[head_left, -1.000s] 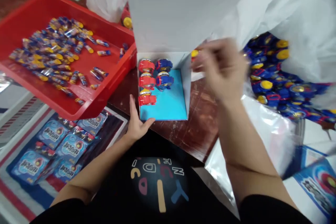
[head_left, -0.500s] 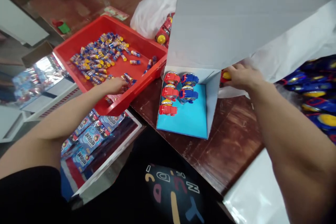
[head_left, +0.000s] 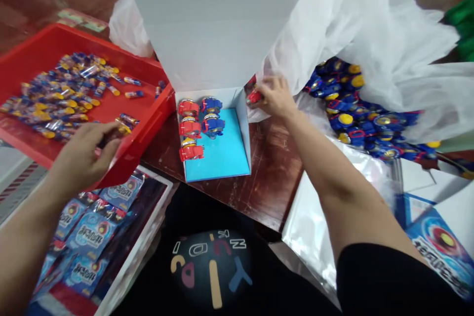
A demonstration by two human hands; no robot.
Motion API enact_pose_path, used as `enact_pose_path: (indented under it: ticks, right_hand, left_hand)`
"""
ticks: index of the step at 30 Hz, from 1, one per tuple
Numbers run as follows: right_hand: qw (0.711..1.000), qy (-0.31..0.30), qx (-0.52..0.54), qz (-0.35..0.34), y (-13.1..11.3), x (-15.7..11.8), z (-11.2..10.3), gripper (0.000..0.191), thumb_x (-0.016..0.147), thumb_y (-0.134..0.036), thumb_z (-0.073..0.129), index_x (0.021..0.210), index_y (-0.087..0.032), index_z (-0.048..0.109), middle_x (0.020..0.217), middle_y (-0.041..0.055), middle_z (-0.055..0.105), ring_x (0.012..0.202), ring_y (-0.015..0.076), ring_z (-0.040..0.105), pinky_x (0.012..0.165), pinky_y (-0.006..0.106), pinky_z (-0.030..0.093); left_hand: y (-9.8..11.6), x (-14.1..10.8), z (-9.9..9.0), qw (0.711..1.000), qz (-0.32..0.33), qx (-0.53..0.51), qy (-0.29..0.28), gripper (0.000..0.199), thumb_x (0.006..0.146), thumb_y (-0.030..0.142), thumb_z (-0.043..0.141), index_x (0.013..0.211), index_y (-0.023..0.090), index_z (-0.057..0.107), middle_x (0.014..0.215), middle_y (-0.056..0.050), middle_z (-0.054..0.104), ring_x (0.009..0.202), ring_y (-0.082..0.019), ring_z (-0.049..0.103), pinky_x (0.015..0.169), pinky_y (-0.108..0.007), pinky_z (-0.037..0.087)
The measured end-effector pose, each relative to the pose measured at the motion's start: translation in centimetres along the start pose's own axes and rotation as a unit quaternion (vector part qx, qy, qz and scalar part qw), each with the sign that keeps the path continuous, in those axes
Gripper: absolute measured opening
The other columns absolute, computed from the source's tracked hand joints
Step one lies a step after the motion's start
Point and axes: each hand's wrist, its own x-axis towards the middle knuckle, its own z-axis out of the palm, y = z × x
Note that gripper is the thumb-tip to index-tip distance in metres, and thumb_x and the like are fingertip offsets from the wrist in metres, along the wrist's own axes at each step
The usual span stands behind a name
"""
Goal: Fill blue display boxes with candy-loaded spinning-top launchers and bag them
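Right hand pinches small red plastic toy, just right of open white cardboard box. Probably light, stiff, slick; grip body sides. Left hand left of box, fingers curled, can't tell if holding.

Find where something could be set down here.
Bare: the turquoise floor in front and right of the blue toys; brown tabletop between white box and shiny plastic. Crowded: the tube pile in the red tray; the blue heap.
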Motion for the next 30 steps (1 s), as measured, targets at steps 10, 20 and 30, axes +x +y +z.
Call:
enact_pose_path:
  ticks: [10, 20, 30]
  right_hand:
    - [0.915, 0.037, 0.298, -0.269, -16.2, -17.2, -6.0, 0.041, 0.093, -0.043, 0.074, 0.129, -0.026, 0.062, 0.115, 0.0064, 0.077, 0.095, 0.0188, 0.078, 0.07, 0.029, 0.062]
    - [0.962, -0.053, 0.197, -0.182, -19.0, -18.8, -6.8, 0.036, 0.1, -0.051, 0.058, 0.112, -0.02, 0.074, 0.104, 0.0092, 0.079, 0.08, 0.0195, 0.072, 0.061, 0.03, 0.051]
    - [0.87, -0.175, 0.432, -0.157, -16.5, -18.9, -7.7, 0.097, 0.091, -0.065, 0.077, 0.17, -0.031, 0.034, 0.167, 0.016, 0.052, 0.128, 0.0302, 0.072, 0.093, 0.042, 0.068]
  left_hand:
    - [15.2, -4.3, 6.9, 0.879, -0.051, -0.389, -0.27, 0.033, 0.109, 0.042, 0.055, 0.129, 0.02, 0.069, 0.114, -0.005, 0.077, 0.1, -0.019, 0.074, 0.091, -0.029, 0.06]
    - [16.3, -3.4, 8.1, 0.945, 0.198, -0.223, -0.136, 0.023, 0.112, 0.029, 0.055, 0.13, 0.018, 0.064, 0.106, -0.008, 0.072, 0.094, -0.019, 0.072, 0.083, -0.032, 0.061]
    - [14.1, -4.0, 9.3, 0.932, 0.195, -0.269, -0.146, 0.026, 0.112, 0.03, 0.056, 0.134, 0.017, 0.062, 0.111, -0.009, 0.072, 0.099, -0.018, 0.073, 0.085, -0.029, 0.061]
